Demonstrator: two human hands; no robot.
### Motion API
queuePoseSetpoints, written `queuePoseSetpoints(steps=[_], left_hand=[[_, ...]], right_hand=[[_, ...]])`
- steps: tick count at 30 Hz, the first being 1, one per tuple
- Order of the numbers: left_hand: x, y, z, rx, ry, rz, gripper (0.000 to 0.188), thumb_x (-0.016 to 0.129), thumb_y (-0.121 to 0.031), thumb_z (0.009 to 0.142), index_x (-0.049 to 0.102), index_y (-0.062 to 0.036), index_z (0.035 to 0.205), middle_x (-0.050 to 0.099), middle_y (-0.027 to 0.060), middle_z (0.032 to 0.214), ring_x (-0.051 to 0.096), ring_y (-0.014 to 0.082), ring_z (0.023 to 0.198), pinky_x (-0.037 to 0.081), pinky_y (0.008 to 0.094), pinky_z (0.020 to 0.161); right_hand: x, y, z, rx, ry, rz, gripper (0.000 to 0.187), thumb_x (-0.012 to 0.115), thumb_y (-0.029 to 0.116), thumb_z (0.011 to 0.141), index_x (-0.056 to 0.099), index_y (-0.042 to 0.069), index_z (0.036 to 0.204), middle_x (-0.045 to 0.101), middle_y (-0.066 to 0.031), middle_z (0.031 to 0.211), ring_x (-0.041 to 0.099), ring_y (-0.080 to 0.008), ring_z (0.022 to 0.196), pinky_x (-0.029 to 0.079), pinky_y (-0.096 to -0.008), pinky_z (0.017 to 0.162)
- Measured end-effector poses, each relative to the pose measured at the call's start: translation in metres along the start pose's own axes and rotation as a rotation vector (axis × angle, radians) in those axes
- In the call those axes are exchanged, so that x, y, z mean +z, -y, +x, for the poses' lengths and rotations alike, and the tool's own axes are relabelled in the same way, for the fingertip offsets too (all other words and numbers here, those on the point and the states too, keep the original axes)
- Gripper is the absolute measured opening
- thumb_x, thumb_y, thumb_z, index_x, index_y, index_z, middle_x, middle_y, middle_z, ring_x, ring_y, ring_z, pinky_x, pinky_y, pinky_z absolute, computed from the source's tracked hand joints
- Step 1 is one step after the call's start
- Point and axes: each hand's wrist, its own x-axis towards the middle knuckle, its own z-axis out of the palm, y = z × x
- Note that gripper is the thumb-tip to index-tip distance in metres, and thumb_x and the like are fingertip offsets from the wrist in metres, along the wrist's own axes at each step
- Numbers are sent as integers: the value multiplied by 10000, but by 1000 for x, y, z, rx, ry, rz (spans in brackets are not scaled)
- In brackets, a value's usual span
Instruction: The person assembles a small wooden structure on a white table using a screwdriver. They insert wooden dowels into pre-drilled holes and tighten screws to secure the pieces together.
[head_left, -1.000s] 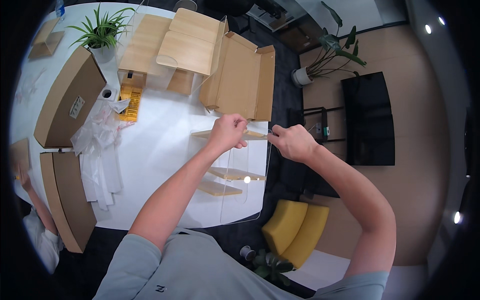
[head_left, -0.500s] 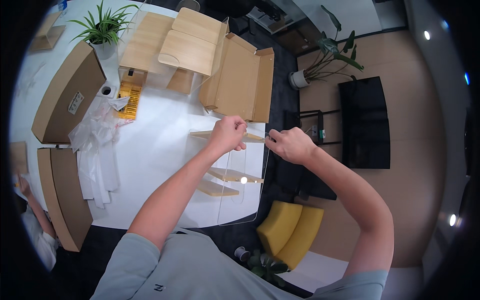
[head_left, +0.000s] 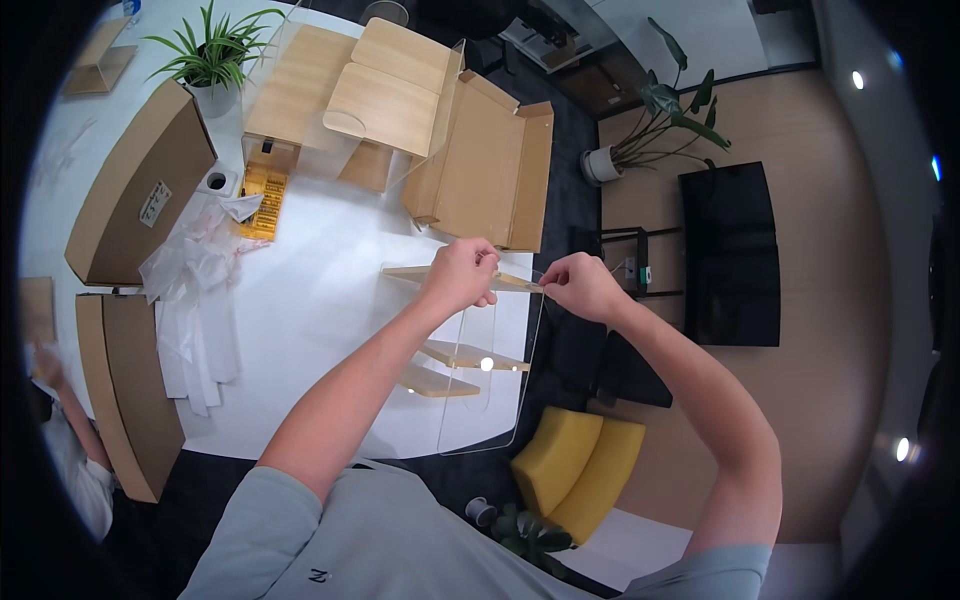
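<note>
In front of me on the white table stands a shelf unit with a clear acrylic side panel [head_left: 470,425] and light wooden boards, among them a middle board [head_left: 465,354] and a lower board [head_left: 438,380]. At the top board [head_left: 516,283], my left hand [head_left: 462,275] is closed, fingertips bent together beside the panel. What it grips, if anything, is hidden. My right hand [head_left: 585,287] pinches at the panel's upper right corner, by the end of that board. Anything between its thumb and fingers is too small to make out.
Beyond stand a wood-and-acrylic unit [head_left: 390,85] and an open cardboard box [head_left: 470,160]. To the left are clear plastic wrapping [head_left: 195,260], a yellow tool set [head_left: 262,203], a potted plant [head_left: 212,65] and cardboard pieces [head_left: 140,190]. Another person's arm [head_left: 75,405] shows at far left.
My right hand has turned a little, its fingers going from curled to a pinch at the panel's corner. My left hand stays by the top board. The view has shifted slightly.
</note>
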Motion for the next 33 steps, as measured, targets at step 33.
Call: queuePoseSetpoints(steps=[33], left_hand=[[-1,2,1,18,-11,-27,270,553,-140,1031,678,70,1146,759,142,1038,787,231,682,614,271,540]], right_hand=[[-8,4,9,153,105,145,84,689,28,910,735,-20,962,660,-82,814,592,-146,568,439,-296,466]])
